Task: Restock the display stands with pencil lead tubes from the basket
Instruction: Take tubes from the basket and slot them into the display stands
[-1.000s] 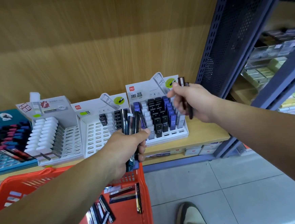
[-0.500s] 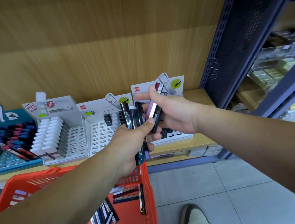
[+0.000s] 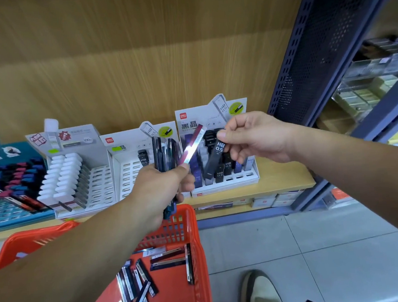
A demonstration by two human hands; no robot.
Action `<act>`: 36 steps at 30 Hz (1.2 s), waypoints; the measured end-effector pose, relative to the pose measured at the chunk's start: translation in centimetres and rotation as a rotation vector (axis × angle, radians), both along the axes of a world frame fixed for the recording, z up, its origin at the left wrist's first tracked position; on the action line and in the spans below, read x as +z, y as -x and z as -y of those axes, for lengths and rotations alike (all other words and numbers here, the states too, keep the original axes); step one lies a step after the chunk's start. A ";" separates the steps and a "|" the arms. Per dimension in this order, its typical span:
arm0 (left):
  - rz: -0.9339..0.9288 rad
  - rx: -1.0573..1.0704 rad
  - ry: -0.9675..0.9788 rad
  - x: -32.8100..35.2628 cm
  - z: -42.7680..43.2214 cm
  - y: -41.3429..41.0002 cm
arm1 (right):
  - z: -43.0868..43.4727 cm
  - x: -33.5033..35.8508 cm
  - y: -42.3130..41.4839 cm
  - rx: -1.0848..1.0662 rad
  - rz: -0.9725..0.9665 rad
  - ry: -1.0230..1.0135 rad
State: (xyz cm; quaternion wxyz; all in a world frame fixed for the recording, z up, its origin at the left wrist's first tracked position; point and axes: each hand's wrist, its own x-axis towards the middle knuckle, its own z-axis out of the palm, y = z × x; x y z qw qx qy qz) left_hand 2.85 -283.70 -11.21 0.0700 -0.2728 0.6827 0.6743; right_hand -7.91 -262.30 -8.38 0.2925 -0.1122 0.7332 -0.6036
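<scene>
Wooden shelf carries four display stands side by side

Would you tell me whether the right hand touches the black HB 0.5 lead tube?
Touching: the head view shows the right hand pinching the black HB 0.5 lead tube near its top.

**Readable print: mostly "HB 0.5"**

Tube in right hand: "HB 0.5", white on black. Right stand header: red "deli" logo top left, big "黑晶" under it, tube pic marked "HB 0.5"; small print nearby too blurred. Front tubes in that stand: "HB 0.5". Mid stand header: red "deli" logo, tube pic w/ "HB 0.5". Mid tube slotted there: "HB 0.5". Left stand header: "100" legible; red starburst & other txt unreadable.
</scene>
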 end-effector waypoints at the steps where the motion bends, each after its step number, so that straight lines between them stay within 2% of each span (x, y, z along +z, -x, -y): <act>1: 0.002 -0.011 0.024 -0.1 0.1 -0.1 | -0.5 -0.1 0.2 -0.008 -0.081 -0.092; 4: -0.008 -0.052 0.081 -0.2 0.3 -0.3 | -1.8 -0.7 0.7 -0.063 -0.289 -0.337; 8: -0.026 -0.087 0.116 -0.3 0.1 -0.5 | -2.3 -2.4 0.7 -0.075 -0.360 -0.463; 13: -0.031 -0.090 0.111 -0.2 0.1 -0.5 | -1.8 -3.9 0.4 -0.066 -0.393 -0.474; 19: -0.026 -0.058 0.038 -0.1 0.2 -0.4 | -1.2 -5.0 -0.4 0.010 -0.486 -0.585; 22: -0.007 -0.043 -0.049 0.1 0.4 -0.3 | -0.9 -4.8 -0.3 0.032 -0.485 -0.607; 30: 0.012 -0.072 -0.112 1.0 0.8 -0.6 | -1.1 -4.9 -0.6 0.032 -0.471 -0.678; 34: 0.074 -0.150 -0.203 1.9 1.1 -1.0 | -0.2 -3.8 -0.8 0.083 -0.562 -0.969; 36: 0.085 -0.168 -0.226 2.3 1.3 -1.2 | 0.3 -2.8 -0.6 0.057 -0.593 -1.024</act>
